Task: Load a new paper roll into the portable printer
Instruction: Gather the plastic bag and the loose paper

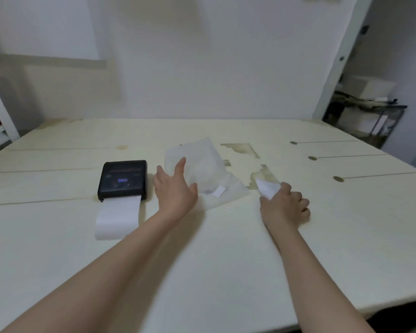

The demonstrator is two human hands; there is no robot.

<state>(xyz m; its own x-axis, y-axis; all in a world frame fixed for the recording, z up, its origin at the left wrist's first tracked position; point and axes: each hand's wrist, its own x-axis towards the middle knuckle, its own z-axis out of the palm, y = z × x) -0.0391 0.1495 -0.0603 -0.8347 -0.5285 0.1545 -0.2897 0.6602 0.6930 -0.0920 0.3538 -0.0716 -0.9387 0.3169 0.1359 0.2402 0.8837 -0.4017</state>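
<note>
The left hand (175, 188) covers the near left edge of the white wrapper (203, 162). Beyond its fingers (181, 165) a rounded shape shows dimly through the wrapping, too blurred to identify. Most of the white scrap (267, 187) is buried inside the curled fingers of the right hand (286, 206). Left of the left fingers, the printer (123, 179) display is too small to read. Both forearms (106, 272) are cut off by the bottom edge.

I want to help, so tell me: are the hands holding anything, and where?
The right hand grips a small white paper scrap by its lower end. The left hand is spread open at the white wrapper, holding nothing.
</note>
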